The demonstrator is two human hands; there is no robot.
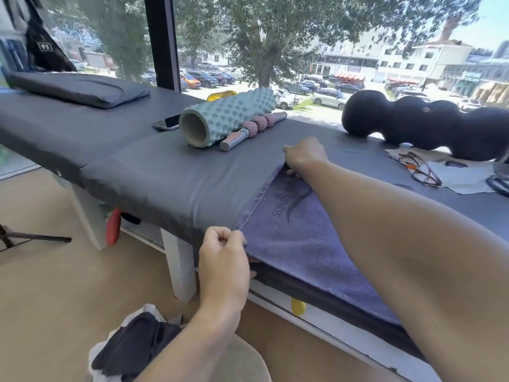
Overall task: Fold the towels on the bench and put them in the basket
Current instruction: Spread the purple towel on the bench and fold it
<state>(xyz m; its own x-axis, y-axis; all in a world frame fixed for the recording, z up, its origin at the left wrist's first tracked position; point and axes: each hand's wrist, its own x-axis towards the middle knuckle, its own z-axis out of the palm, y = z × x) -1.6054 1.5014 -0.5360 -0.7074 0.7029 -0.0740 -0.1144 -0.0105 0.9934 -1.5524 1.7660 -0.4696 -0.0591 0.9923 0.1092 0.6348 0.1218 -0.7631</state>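
Observation:
A purple towel (297, 238) with a dark logo lies flat on the dark grey bench (170, 177), its near edge hanging over the bench's front. My left hand (223, 260) pinches the towel's near left corner at the bench edge. My right hand (304, 155) reaches across and grips the far left corner, fingers curled on the cloth. My right forearm covers the towel's right part. At the bottom, below my left arm, a white container (99, 351) holds dark cloth (132, 346); I cannot tell if it is the basket.
A teal foam roller (225, 117), a pink massage stick (253, 129) and a phone (168, 123) lie at the bench's back. A black peanut roller (424, 122), glasses (421, 169) and papers sit at the right. A folded dark pad (80, 88) lies far left.

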